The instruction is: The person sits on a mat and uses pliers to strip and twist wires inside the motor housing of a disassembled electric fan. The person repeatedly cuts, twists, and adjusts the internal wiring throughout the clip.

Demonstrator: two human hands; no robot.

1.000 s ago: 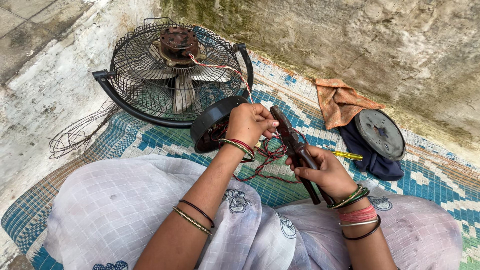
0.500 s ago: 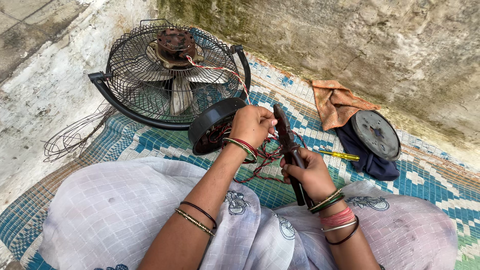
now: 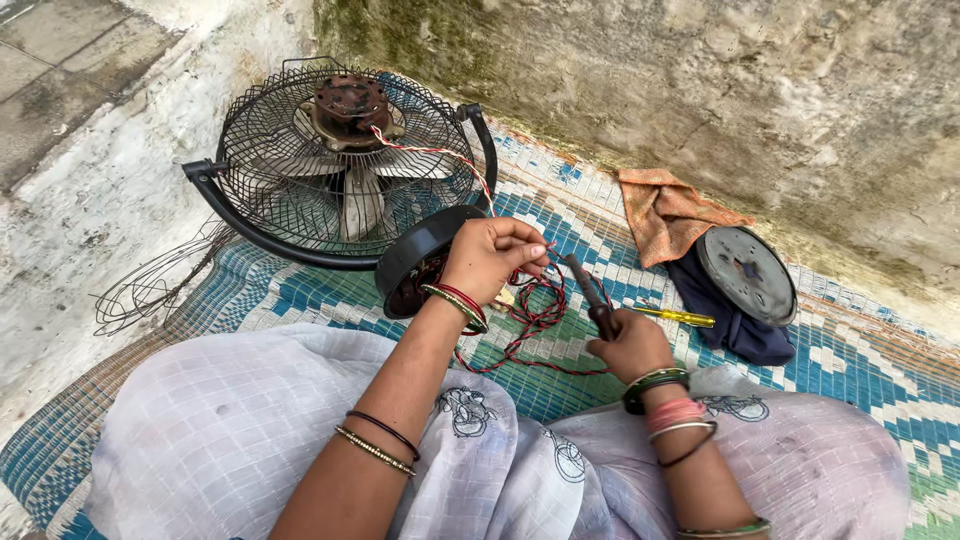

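My left hand [image 3: 488, 257] pinches red and black twisted wires [image 3: 532, 318] that run from a black round fan motor housing [image 3: 420, 258] on the mat. In my right hand [image 3: 630, 345] is a pair of dark-handled pliers [image 3: 588, 288], its jaws pointing up toward the wire ends at my left fingertips. A red and white twisted wire [image 3: 435, 153] leads from the housing up to the rusty motor [image 3: 350, 100] of a caged table fan [image 3: 340, 165] lying flat behind.
A yellow-handled screwdriver [image 3: 675, 316] lies on the blue and white woven mat [image 3: 840, 345]. A grey round metal plate [image 3: 747, 274] rests on dark blue cloth, beside an orange cloth [image 3: 668, 212]. A loose wire grille [image 3: 155, 285] lies left. A stone wall rises behind.
My right hand has lowered and tilted the pliers so the jaws point at my left fingers. The view has shifted slightly; my left hand keeps its hold on the wires.
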